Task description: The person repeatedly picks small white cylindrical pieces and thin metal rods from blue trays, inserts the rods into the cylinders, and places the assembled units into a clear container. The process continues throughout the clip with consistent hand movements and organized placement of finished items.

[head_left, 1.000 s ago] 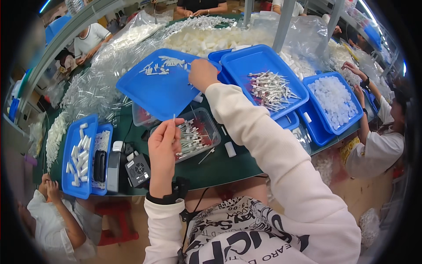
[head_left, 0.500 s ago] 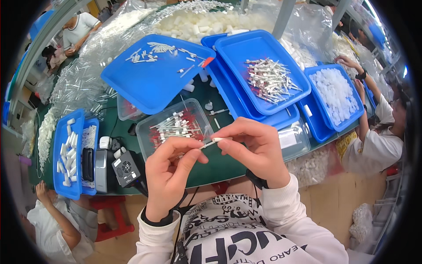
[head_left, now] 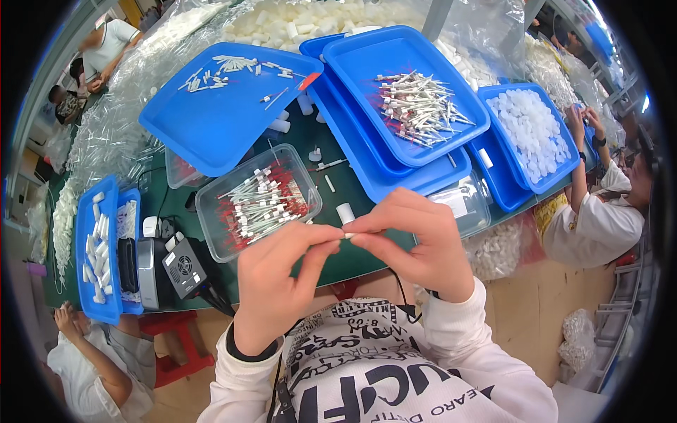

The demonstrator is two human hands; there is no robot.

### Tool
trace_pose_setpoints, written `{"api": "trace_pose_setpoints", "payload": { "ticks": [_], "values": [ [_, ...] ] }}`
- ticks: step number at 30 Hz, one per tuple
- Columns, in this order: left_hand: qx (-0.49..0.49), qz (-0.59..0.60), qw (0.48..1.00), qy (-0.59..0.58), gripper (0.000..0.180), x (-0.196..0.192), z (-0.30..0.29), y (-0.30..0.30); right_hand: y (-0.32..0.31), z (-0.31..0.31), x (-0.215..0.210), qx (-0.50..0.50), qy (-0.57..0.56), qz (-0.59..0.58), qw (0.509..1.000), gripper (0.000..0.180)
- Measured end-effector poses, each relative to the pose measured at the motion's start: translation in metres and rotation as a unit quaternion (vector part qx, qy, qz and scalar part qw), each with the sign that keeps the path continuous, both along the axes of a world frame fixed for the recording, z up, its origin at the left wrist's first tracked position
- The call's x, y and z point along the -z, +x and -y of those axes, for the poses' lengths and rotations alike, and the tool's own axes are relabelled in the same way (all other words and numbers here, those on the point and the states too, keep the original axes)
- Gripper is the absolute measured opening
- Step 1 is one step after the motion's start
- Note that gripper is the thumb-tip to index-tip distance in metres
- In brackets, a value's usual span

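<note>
Crosswise, small white tube (head_left: pixel 347 235) between hands.

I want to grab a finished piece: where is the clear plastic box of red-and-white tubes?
In the head view, the clear plastic box sits left of centre on the green table, just beyond the left hand, below the tilted blue tray.

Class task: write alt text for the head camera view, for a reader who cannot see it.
A person's left hand and right hand meet fingertip to fingertip over a green table, pinching a small white part between them. Beyond them lie a clear tub of red-and-white sticks and several blue trays of white parts.
</note>
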State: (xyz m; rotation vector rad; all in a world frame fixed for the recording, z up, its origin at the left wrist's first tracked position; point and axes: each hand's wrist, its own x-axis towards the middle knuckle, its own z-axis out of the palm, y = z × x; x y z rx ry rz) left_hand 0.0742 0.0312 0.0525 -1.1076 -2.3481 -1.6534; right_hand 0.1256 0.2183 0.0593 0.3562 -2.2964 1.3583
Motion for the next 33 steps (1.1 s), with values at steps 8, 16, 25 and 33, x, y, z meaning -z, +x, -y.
{"api": "trace_pose_setpoints", "payload": {
  "ticks": [8,16,25,33],
  "values": [
    [-0.041,-0.012,0.999,-0.016,0.023,-0.004,-0.003,0.001,0.006,0.008,0.014,0.106,-0.021,0.021,0.994,0.009],
    [-0.033,-0.049,0.998,0.005,0.016,-0.002,0.0,0.003,0.012,0.01,0.009,0.03,0.028,-0.046,0.998,0.013],
    [-0.006,-0.13,0.991,0.01,0.019,0.001,0.001,0.008,0.017,0.011,0.013,0.032,0.057,-0.087,0.994,0.012],
    [0.018,-0.111,0.994,0.01,0.019,0.008,-0.007,0.011,0.023,-0.01,0.011,-0.075,-0.065,0.055,0.994,0.036]
  ]
}}
